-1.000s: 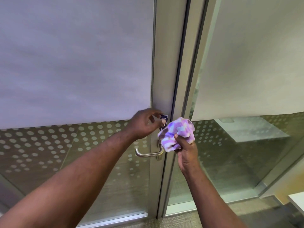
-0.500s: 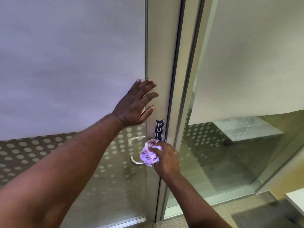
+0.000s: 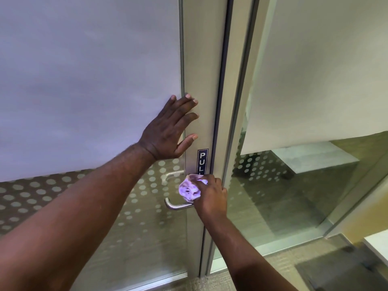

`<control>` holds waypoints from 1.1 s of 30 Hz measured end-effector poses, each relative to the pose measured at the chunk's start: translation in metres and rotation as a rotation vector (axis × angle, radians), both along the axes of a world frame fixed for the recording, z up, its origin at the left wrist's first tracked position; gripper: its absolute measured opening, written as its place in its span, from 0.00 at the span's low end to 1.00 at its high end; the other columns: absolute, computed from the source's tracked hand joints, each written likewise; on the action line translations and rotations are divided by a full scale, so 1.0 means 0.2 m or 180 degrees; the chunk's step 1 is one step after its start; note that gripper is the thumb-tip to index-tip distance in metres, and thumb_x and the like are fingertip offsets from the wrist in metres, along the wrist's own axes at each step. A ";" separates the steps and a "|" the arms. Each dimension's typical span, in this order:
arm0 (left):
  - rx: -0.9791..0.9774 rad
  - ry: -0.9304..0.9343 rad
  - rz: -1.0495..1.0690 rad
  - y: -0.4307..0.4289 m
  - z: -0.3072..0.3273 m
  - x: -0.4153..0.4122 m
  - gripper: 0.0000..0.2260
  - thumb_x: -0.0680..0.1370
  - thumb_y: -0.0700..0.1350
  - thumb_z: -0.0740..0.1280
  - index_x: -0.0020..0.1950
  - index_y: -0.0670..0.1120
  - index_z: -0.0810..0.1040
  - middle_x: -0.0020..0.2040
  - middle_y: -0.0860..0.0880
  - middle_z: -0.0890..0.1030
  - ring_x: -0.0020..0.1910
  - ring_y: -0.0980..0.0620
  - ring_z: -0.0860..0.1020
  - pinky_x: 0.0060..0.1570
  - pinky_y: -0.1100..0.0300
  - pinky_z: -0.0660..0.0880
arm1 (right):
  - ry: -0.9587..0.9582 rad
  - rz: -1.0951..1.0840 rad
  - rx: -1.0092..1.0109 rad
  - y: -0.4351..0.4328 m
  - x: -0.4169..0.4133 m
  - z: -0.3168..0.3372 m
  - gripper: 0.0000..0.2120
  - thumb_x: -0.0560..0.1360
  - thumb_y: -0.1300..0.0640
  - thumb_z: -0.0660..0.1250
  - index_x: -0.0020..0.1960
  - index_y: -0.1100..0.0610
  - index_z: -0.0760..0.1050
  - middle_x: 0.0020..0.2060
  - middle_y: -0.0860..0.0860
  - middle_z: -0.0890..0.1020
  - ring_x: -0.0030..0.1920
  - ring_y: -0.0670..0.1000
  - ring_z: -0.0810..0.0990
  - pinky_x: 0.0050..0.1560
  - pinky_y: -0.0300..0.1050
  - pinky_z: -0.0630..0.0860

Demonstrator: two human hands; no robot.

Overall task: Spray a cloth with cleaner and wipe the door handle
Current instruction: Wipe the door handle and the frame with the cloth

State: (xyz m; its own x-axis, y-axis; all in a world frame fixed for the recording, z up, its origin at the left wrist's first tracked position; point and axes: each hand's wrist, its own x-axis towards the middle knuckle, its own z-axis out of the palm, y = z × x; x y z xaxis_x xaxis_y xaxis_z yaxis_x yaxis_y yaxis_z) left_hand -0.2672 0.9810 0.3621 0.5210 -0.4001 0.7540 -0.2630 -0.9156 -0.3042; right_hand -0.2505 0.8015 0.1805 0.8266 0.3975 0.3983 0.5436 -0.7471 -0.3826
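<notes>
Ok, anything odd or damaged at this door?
Nothing stands out. The right hand holds the purple cloth against the lever handle; the left hand rests flat on the door above the PULL sign. No spill or damage shows.

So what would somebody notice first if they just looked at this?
Probably the bright purple cloth, bunched in the right hand and pressed on the silver door handle. Higher up, the left hand lies flat against the door, just above a small blue PULL sign.
</notes>
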 end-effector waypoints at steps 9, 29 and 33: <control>-0.0046 -0.0017 -0.0075 0.00 0.00 0.00 0.21 0.80 0.52 0.68 0.66 0.38 0.76 0.75 0.37 0.72 0.79 0.38 0.65 0.79 0.38 0.58 | -0.0306 0.0748 0.0082 0.09 -0.01 -0.01 0.20 0.61 0.55 0.77 0.52 0.44 0.85 0.54 0.47 0.81 0.53 0.54 0.78 0.51 0.54 0.71; -0.0067 0.0011 -0.0046 0.00 0.00 0.00 0.21 0.80 0.52 0.68 0.67 0.38 0.76 0.76 0.37 0.71 0.79 0.38 0.65 0.80 0.38 0.58 | 0.0773 -0.0475 0.2567 0.03 0.03 -0.12 0.19 0.68 0.72 0.71 0.56 0.58 0.85 0.54 0.50 0.84 0.51 0.50 0.83 0.52 0.34 0.77; -0.0085 0.0023 -0.0032 -0.01 0.00 0.00 0.23 0.80 0.53 0.69 0.67 0.38 0.77 0.76 0.37 0.71 0.79 0.38 0.65 0.80 0.39 0.58 | 0.1781 -0.0673 0.3041 0.02 0.04 -0.16 0.14 0.66 0.59 0.70 0.50 0.48 0.84 0.44 0.53 0.85 0.42 0.58 0.85 0.43 0.44 0.80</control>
